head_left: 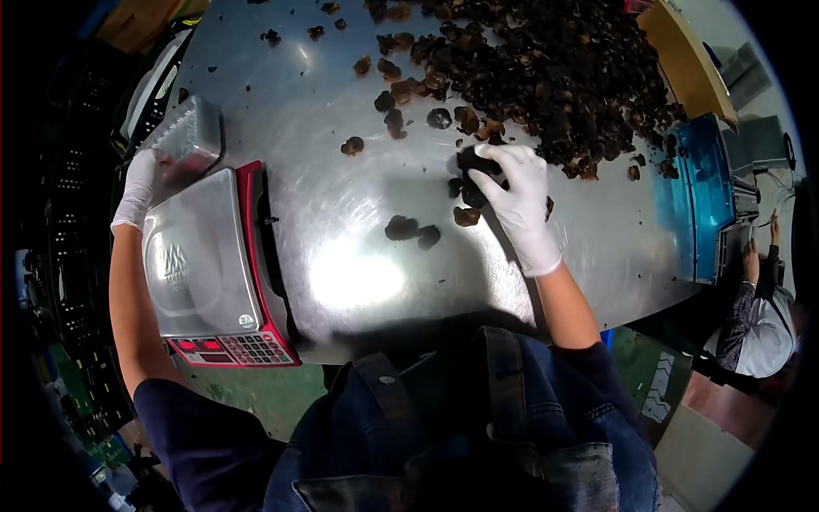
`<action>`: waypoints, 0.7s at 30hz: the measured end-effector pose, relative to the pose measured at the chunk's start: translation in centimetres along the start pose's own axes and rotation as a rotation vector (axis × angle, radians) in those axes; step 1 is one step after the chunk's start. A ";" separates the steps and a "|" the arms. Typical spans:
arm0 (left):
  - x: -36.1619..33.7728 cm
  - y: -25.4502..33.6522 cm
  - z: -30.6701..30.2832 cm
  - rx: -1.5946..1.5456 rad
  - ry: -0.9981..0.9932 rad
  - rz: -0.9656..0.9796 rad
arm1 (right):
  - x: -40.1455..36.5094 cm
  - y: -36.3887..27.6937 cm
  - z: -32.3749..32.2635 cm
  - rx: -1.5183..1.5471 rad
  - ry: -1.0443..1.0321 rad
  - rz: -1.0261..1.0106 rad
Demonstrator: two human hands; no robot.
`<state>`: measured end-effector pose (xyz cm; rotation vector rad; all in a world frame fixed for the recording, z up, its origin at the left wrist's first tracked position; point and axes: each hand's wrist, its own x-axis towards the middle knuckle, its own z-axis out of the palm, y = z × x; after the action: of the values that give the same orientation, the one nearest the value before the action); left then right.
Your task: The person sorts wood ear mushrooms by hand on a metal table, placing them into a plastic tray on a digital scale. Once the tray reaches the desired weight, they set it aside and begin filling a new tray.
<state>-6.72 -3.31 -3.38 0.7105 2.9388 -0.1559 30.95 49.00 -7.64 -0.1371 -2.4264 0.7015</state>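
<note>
My right hand (516, 200), in a white glove, is closed around a few dark dried mushroom pieces (472, 160) at the near edge of a big heap of them (554, 68) on the steel table (341, 128). My left hand (141, 183), also gloved, rests against a clear plastic tray (192, 128) at the far end of a red-edged weighing scale (200, 256). The scale's steel platter is bare. Two loose dark pieces (412, 229) lie between my hands.
Scattered mushroom bits dot the table's far side. A blue crate (704, 188) stands at the right edge, with another person's arm and white sleeve (759, 316) below it. The scale's keypad (243, 348) faces me. Dark stacked crates (68, 213) line the left.
</note>
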 end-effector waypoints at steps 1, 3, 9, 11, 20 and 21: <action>1.5 -3.2 2.8 -0.149 -0.023 -0.080 | -1.2 -0.3 -1.0 -0.022 0.012 0.008; 1.8 -3.9 3.9 -0.301 -0.043 -0.156 | -3.8 -0.3 -2.5 -0.012 -0.004 0.029; -0.4 2.2 -0.9 0.221 0.018 0.054 | -10.1 -1.0 -4.4 -0.173 -0.201 0.096; -0.5 1.5 -0.9 0.150 0.065 0.116 | -10.4 -0.7 -5.1 -0.160 -0.138 0.168; -6.0 5.8 -5.2 0.262 0.667 0.171 | -5.9 4.8 -5.4 -0.228 0.023 0.208; -7.8 7.1 -5.4 0.297 0.700 0.153 | -4.9 4.9 -5.0 -0.231 0.017 0.202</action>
<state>2.97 0.17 2.48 1.2467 3.5315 -0.4114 37.53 54.23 -9.31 -0.4840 -2.4931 0.5003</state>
